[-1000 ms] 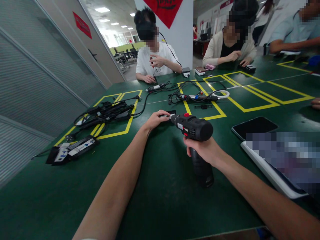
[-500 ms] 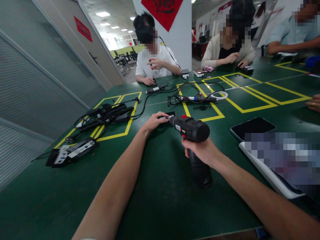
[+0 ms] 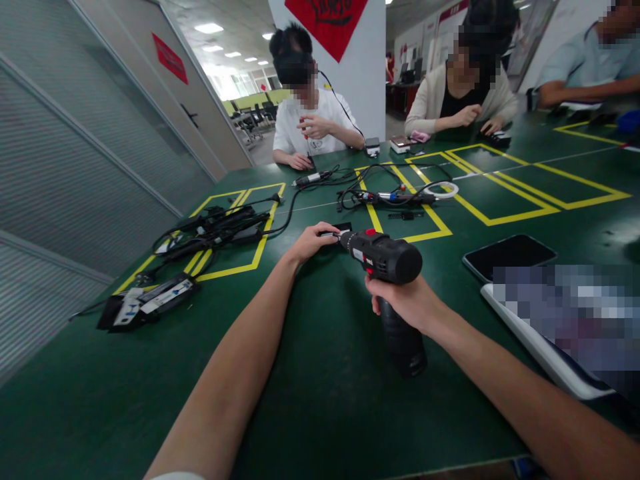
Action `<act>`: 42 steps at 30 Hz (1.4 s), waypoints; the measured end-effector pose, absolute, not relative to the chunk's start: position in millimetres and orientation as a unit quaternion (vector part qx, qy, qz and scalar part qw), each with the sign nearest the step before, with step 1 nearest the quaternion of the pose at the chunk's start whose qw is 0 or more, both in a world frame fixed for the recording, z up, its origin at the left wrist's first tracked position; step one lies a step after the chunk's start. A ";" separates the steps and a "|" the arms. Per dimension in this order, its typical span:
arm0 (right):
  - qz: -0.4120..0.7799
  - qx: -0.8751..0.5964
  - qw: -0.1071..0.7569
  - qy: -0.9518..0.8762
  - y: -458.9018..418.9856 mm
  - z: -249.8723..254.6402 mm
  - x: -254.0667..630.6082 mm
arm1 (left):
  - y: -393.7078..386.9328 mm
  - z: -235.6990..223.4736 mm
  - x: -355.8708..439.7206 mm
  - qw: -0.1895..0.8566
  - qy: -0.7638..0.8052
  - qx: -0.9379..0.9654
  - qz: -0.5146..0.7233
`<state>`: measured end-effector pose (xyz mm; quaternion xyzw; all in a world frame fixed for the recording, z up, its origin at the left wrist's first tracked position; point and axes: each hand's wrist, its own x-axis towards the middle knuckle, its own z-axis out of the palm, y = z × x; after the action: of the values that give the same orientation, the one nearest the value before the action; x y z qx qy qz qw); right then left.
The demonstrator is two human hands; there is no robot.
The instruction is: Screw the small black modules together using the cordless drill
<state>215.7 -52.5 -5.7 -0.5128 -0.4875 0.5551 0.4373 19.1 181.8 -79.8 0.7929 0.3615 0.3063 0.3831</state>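
My right hand is wrapped round the grip of a black and red cordless drill, its chuck pointing left and away from me. My left hand is closed on a small flat black piece on the green table, with a pale strip showing beside the fingertips. The drill's front end reaches that piece close to my left fingers. Whether the bit touches it is hidden by the chuck and fingers.
Bundled black cables and a black-and-white labelled item lie left. Beyond my hands are corded pen-like tools. A phone and a white-edged object lie right. Several people sit round the table.
The view shifts slightly. Both hands keep their hold, with the drill at nearly the same place against the small black piece.
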 end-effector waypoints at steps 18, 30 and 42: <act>0.556 -0.545 0.431 -0.457 -54.7 2.8 214.4 | 179.5 -78.9 29.2 0.366 0.362 0.802 0.304; 0.554 -0.543 0.451 -0.441 -53.4 0.6 213.7 | 183.5 -76.2 31.0 0.367 0.357 0.809 0.290; 0.519 -0.574 0.436 -0.458 -48.0 -5.2 222.1 | 195.6 -75.3 53.3 0.387 0.340 0.808 0.287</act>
<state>222.1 -48.0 -5.2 -0.5743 -0.4585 0.5194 0.4361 53.3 195.6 -75.3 0.8076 0.3401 0.2866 0.3873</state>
